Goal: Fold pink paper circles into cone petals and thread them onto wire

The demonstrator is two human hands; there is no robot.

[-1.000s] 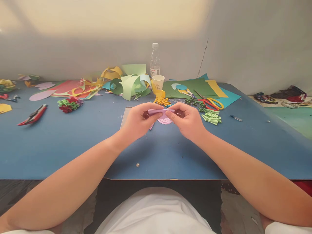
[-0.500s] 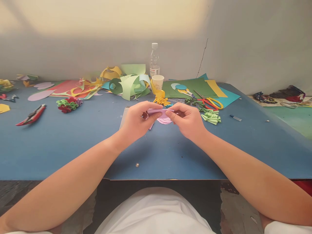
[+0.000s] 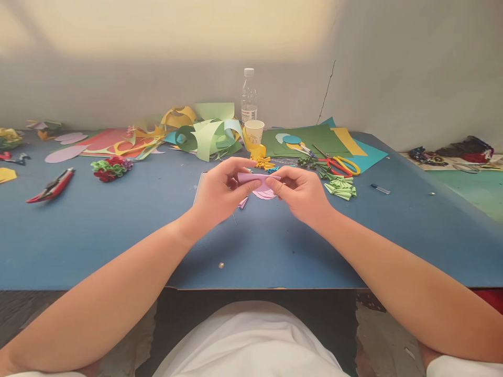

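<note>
Between both hands I hold a folded piece of pink-purple paper (image 3: 262,181) just above the table. My left hand (image 3: 222,189) pinches its left side, thumb in front and fingers behind. The right end is pinched by my right hand (image 3: 302,192) in the same manner. Below the paper lie several pink paper circles (image 3: 264,195), partly hidden by it. A small rolled purple paper piece (image 3: 243,202) shows beside my left thumb. Behind my fingers are yellow folded paper pieces (image 3: 262,162).
Light green folded pieces (image 3: 341,188) and scissors (image 3: 341,166) lie right of my hands. A paper cup (image 3: 254,133) and plastic bottle (image 3: 249,99) stand behind. Paper scraps (image 3: 208,136), a paper flower cluster (image 3: 112,168) and a red-handled tool (image 3: 51,187) are leftward.
The paper between my hands has tilted a little, showing more of its front face. My left index finger has lifted slightly off its top edge. Both hands otherwise stay in place.
</note>
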